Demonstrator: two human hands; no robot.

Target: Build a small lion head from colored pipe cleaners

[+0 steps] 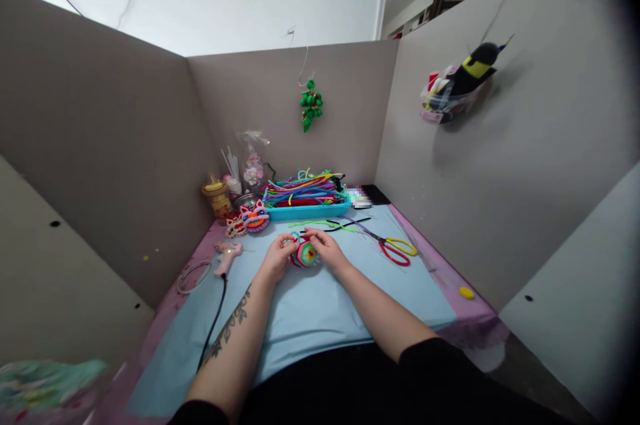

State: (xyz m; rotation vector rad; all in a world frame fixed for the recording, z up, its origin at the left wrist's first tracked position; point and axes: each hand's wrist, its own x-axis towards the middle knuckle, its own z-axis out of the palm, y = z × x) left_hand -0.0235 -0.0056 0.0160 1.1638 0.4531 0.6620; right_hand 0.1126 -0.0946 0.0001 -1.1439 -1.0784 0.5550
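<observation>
Between my two hands, low over the blue cloth (320, 305), is a small round multicoloured craft piece (306, 254) that looks made of pipe cleaners, with rings of red, green and yellow. My left hand (281, 253) pinches its left side, near a teal loop at the top. On the upper right, my right hand (323, 246) has thumb and fingers closed on the piece's edge. Just behind the hands lie a green pipe cleaner (313, 223) and a black pipe cleaner (356, 223). Scissors with red and yellow handles (395, 248) rest to the right.
A blue tray (305, 213) heaped with pipe cleaners stands at the back. Left are finished lion-head pieces (255, 217), a pink glue gun (229, 257) with its cord, and a cup (218, 200). Grey partitions (300, 112) enclose the table. A yellow cap (467, 293) lies far right.
</observation>
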